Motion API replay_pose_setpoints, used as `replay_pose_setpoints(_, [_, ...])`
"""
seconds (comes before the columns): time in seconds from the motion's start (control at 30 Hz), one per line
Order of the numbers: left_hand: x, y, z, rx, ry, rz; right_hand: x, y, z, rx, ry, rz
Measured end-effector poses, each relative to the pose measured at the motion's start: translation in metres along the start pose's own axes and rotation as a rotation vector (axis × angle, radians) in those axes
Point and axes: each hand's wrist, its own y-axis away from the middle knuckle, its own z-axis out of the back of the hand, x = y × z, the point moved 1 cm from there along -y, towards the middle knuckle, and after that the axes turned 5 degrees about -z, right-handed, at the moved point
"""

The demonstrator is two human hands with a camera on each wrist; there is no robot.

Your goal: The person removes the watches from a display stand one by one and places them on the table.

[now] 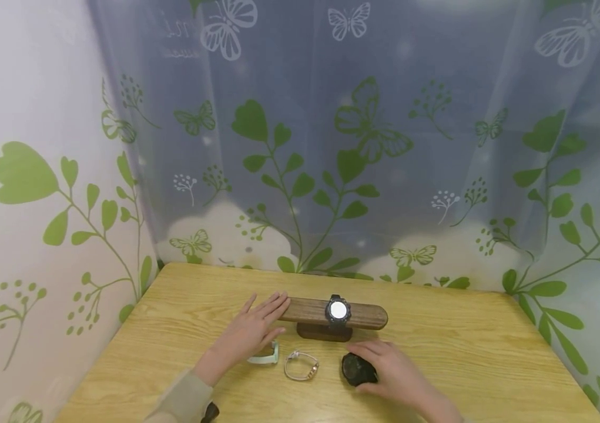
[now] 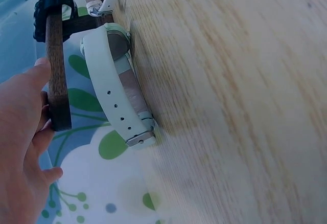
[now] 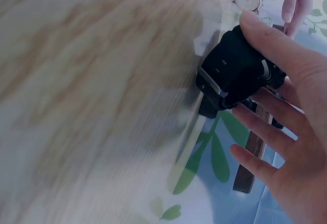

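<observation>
A dark wooden watch stand (image 1: 300, 309) with a rounded bar on a short base stands on the table. My left hand (image 1: 249, 329) holds the bar's left end, thumb on the near side and fingers across it. A black watch with a bright white face (image 1: 338, 310) is strapped round the bar. Below it, my right hand (image 1: 397, 373) grips another black watch (image 3: 232, 73) between thumb and fingers, its strap buckled into a loop. Close to my left hand lies a mint-green watch (image 2: 115, 83) on its side. Between the hands is a pale-strapped watch (image 1: 301, 365) with a rose-gold case.
A small black object (image 1: 210, 412), partly hidden by my left sleeve (image 1: 182, 399), lies near the front edge. The wood-grain table (image 1: 463, 352) backs onto a hanging cloth (image 1: 300, 147) printed with leaves and butterflies, with similar cloth on both sides.
</observation>
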Motion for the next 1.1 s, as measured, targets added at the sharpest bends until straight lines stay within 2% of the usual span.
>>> replay_pose_setpoints(0.2, [0.000,0.001,-0.001,0.003,-0.010,0.004,0.007,-0.005,-0.002,0.032,-0.002,0.007])
replay_pose_setpoints(0.5, [0.000,0.001,0.001,-0.002,-0.006,0.007,0.012,-0.009,-0.003,0.030,-0.026,0.052])
replay_pose_setpoints(0.77, [-0.001,0.000,-0.001,0.027,0.001,0.015,0.013,-0.010,-0.003,0.049,-0.060,0.045])
replay_pose_setpoints(1.1, [0.000,0.001,-0.001,0.013,0.009,0.011,0.011,-0.009,0.000,0.036,-0.085,0.050])
